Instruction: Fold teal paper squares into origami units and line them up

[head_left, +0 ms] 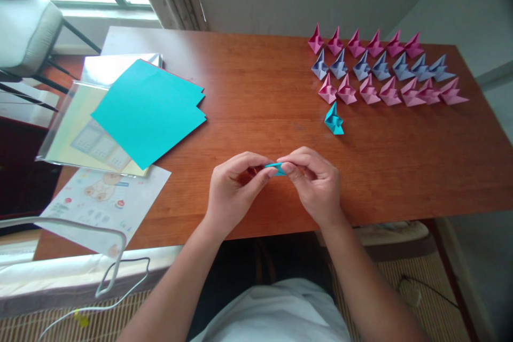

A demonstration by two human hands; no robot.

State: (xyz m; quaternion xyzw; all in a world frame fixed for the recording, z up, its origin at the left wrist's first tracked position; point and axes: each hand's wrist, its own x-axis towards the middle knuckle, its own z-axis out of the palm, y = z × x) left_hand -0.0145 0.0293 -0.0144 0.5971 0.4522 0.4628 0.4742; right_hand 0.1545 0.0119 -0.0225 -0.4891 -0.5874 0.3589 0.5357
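Observation:
My left hand (234,189) and my right hand (312,181) meet over the near middle of the wooden table (256,80). Both pinch a small folded piece of teal paper (276,167) between fingertips; most of it is hidden by my fingers. One finished teal folded figure (334,119) stands just beyond my right hand. Behind it are three rows of folded figures: pink (363,43) at the back, blue-violet (380,67) in the middle, pink (390,92) in front.
A stack of teal paper sheets (148,107) lies at the left on a clear plastic packet (76,133). A printed instruction sheet (100,206) overhangs the near left edge. A chair (24,32) stands at the far left by the window.

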